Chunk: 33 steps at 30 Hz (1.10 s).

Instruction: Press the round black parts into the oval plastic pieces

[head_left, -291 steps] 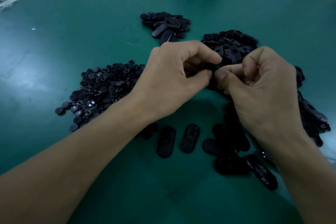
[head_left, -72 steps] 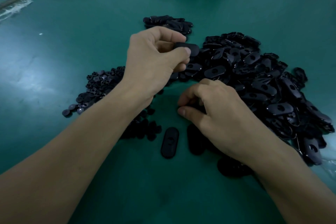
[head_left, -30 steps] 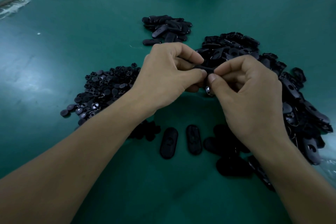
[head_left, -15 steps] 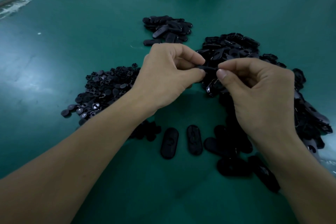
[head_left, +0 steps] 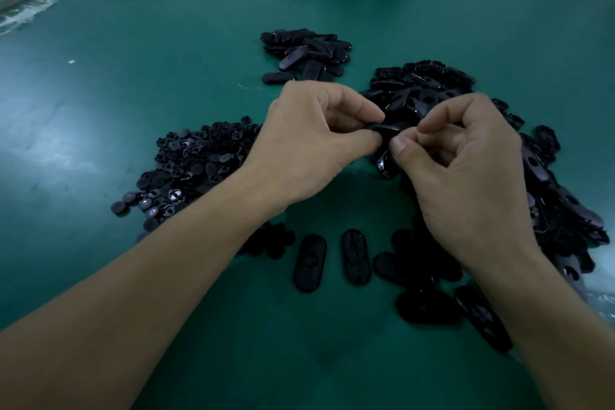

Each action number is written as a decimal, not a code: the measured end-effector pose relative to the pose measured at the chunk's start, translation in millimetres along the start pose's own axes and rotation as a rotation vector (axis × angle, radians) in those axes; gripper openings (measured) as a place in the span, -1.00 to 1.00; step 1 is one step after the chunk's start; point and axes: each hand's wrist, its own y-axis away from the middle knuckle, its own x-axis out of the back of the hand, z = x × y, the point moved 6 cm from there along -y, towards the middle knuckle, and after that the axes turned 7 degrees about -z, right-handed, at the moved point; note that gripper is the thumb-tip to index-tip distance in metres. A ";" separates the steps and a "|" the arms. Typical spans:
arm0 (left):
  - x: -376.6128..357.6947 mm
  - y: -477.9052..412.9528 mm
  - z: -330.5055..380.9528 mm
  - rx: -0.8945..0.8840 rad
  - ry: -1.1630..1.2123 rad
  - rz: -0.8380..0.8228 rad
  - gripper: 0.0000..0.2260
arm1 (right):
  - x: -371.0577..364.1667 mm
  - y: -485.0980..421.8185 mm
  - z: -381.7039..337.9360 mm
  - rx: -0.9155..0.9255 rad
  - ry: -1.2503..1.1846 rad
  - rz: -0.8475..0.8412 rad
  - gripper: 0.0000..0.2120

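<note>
One oval plastic piece (head_left: 387, 129) is held above the green tabletop (head_left: 133, 43), between the two hands. The left hand (head_left: 309, 143) has its grip closed on the left end of the piece, which sits between thumb and forefinger. The right hand (head_left: 466, 170) pinches the right end in the same way. Whether a round part already sits in the piece, I cannot tell. Left of the hands lies the heap of round black parts (head_left: 199, 163). Behind and right of the hands is the big heap of oval pieces (head_left: 432, 90). Two single ovals (head_left: 309, 263) lie side by side near the person, and a small heap of ovals (head_left: 306, 53) lies further away.
</note>
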 end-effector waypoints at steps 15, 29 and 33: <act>-6.3 4.6 6.5 -0.097 -0.210 -0.030 -0.81 | -1.1 2.9 -2.9 -0.020 0.169 0.021 -0.65; -7.2 9.0 14.8 -0.194 -0.470 0.019 -0.78 | -8.3 2.1 -9.0 0.108 0.178 -0.065 -0.74; -4.9 5.1 8.2 -0.121 -0.280 0.000 -0.73 | -3.7 -1.7 -7.6 0.142 0.257 -0.057 -0.74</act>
